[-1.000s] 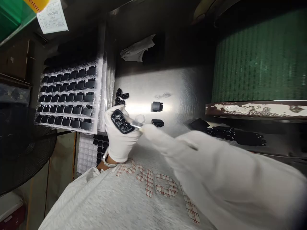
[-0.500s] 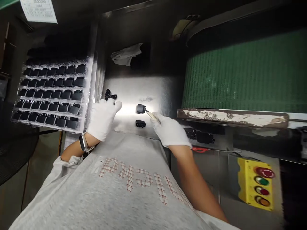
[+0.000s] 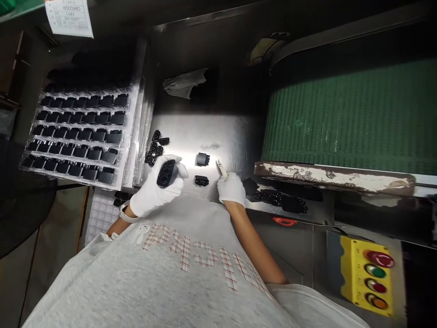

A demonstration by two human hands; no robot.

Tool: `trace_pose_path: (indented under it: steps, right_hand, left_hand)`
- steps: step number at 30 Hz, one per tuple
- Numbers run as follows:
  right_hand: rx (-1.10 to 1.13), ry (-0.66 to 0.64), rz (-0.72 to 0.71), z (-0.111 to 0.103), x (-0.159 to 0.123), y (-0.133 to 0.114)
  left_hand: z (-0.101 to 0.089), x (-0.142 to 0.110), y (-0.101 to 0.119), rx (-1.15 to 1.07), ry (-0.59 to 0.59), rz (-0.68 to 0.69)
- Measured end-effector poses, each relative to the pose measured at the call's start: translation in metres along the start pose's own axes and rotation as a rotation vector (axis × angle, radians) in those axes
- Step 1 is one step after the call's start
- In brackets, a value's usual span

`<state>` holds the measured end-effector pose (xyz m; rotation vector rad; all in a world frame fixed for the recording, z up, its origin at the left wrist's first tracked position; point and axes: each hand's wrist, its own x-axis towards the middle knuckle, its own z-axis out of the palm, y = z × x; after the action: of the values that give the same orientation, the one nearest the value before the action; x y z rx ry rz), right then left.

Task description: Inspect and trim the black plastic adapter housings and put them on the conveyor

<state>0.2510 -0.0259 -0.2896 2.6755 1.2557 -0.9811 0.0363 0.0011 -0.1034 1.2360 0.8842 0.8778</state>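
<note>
My left hand [image 3: 159, 189], in a white glove, is closed around a black oval plastic part [image 3: 166, 173] whose open face shows round holes. A slim knife [image 3: 222, 169] with a pale body points up and away from my gloved right hand [image 3: 232, 189], which is closed on its lower end. Between the hands, a black connector housing [image 3: 202, 159] with small prongs on one side lies on the metal table [image 3: 184, 130]. Nearer to me is a black oval piece [image 3: 201, 181]. Several small black oval pieces [image 3: 155, 150] lie beyond my left hand.
At left, a clear tray [image 3: 131, 132] holds rows of black parts. A pile of black parts [image 3: 273, 198] lies right of my right hand. Beyond it stands a green mesh conveyor belt [image 3: 341, 123] with a worn edge. A yellow button box [image 3: 370, 275] is at lower right.
My left hand has come back from the small pieces and now holds a black oval part. My right hand has drawn the knife away from the housing, towards me.
</note>
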Motion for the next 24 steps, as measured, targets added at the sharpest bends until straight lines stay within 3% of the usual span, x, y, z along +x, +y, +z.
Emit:
trace_pose_path:
  steps: [7, 13, 18, 19, 21, 24]
  right_hand:
    - [0.047, 0.058, -0.027, 0.015, 0.009, -0.006]
    - [0.056, 0.086, -0.057, 0.003, 0.000, -0.014]
    - [0.186, 0.073, -0.143, -0.051, -0.037, -0.034]
    - [0.267, 0.061, -0.204, -0.067, -0.050, -0.038]
    - [0.627, 0.024, -0.454, -0.101, -0.080, -0.048]
    - [0.836, -0.096, -0.704, -0.141, -0.121, -0.064]
  left_hand:
    - [0.011, -0.015, 0.011, -0.573, -0.203, -0.153]
    - [0.014, -0.021, 0.015, -0.891, -0.343, -0.284]
    - [0.017, -0.022, 0.017, -0.928, -0.400, -0.324]
    - [0.018, -0.022, 0.018, -0.921, -0.413, -0.339]
    - [0.019, -0.021, 0.020, -0.919, -0.425, -0.380]
    - [0.020, -0.022, 0.023, -0.918, -0.384, -0.449]
